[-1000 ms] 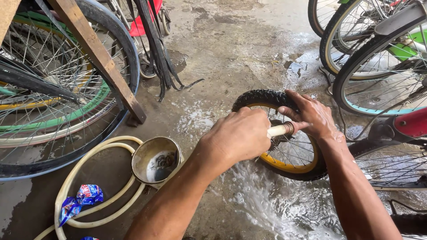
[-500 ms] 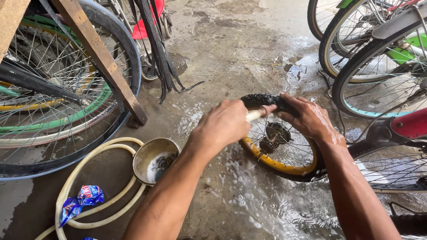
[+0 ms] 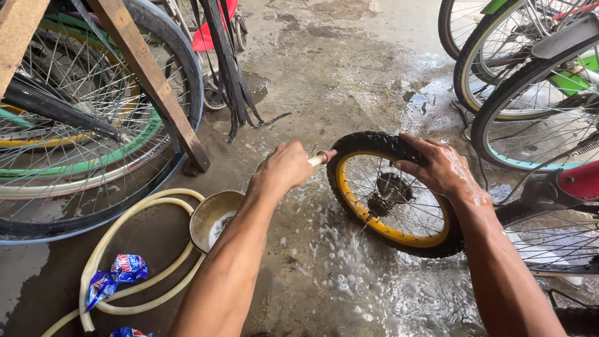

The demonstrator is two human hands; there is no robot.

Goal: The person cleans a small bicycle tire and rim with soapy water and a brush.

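Both hands had shifted along the wheel (image 3: 394, 196) since a second earlier: the left hand (image 3: 284, 167), then lying over the yellow rim close to the right one, had drawn back to the wheel's left edge, and the pale brush handle (image 3: 319, 158) it held now stuck out toward the black tyre (image 3: 374, 142) at the top left. Its grip was clamped round that handle, fingers curled shut; the bristle end could not be made out. The right hand (image 3: 442, 170) had stayed on the tyre's upper edge, fingers spread and pressing down, not closed around anything, steadying the wheel, which stood tilted on the wet concrete floor (image 3: 349, 75) with its hub (image 3: 384, 190) and spokes facing the camera. By the look of it the scrubbing had passed from the rim's middle to its outer edge, so the wash seemed partway through rather than finished. Suds and water lay on the floor below and in front of the wheel. Left of the forearm sat a round metal bowl (image 3: 212, 218), open, with a little cloudy water and foam at the bottom and otherwise near empty. It rested against a loop of cream hose (image 3: 115, 228), inside which lay a crumpled blue sachet (image 3: 118, 273), seemingly torn; its contents could not be seen. Other bicycle wheels (image 3: 75, 137) stood around.
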